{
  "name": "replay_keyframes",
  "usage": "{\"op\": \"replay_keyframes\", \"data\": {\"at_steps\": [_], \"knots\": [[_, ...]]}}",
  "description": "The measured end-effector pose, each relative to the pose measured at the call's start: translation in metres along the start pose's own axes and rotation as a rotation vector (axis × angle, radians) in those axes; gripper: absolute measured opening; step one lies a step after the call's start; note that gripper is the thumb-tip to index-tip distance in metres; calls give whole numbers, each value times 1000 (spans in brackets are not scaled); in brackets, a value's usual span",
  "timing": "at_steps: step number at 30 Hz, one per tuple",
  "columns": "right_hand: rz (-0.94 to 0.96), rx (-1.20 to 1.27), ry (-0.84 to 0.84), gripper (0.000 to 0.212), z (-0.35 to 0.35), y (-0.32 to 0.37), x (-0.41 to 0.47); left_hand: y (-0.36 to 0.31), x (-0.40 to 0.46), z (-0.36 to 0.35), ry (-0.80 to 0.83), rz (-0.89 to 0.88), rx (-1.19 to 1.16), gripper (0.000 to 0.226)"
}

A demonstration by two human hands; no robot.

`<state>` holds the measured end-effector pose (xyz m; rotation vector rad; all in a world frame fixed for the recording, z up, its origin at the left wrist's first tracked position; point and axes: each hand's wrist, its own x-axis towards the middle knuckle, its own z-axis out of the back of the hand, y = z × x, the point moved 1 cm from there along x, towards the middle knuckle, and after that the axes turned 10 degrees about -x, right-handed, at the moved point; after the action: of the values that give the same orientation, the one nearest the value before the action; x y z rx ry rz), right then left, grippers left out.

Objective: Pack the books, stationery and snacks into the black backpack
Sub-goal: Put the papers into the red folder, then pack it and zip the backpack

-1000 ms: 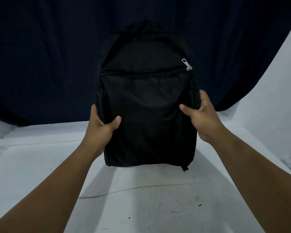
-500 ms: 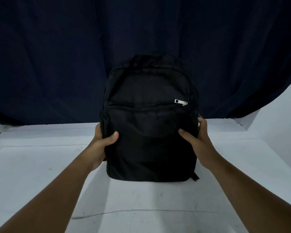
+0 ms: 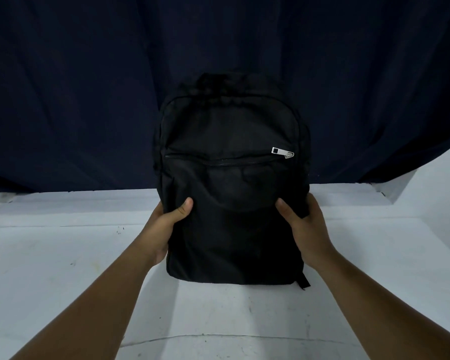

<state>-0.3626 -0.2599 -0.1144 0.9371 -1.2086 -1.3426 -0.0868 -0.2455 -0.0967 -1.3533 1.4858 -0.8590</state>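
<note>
Left hand grips black backpack left side | right hand grips right side | backpack upright on white table

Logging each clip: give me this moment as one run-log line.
black backpack upright on white table | left hand, right hand grip sides | front zipper closed | no books, stationery, snacks visible
</note>
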Motion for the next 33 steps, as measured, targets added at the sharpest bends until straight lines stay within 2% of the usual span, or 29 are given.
{"op": "replay_keyframes", "data": {"at_steps": [5,9,15,19,23,29,33], "knots": [[118,-25,-3,53,-1,8,5,-8,0,-1,24,-103,-6,84],[100,-86,57,64,-4,-2,15,-6,9,0,-8,-112,30,64],[1,-155,80,65,2,-8,28,-4,16,1,19,-19,109,62],[-15,-146,101,65,5,-13,28,0,12,7,23,66,141,94],[-30,-156,88,61,3,-15,29,6,8,6,-14,148,150,74],[-57,-122,105,54,4,-10,30,6,2,11,-49,250,266,102],[-43,-130,86,72,1,-11,29,7,4,13,-70,259,258,100]]}}
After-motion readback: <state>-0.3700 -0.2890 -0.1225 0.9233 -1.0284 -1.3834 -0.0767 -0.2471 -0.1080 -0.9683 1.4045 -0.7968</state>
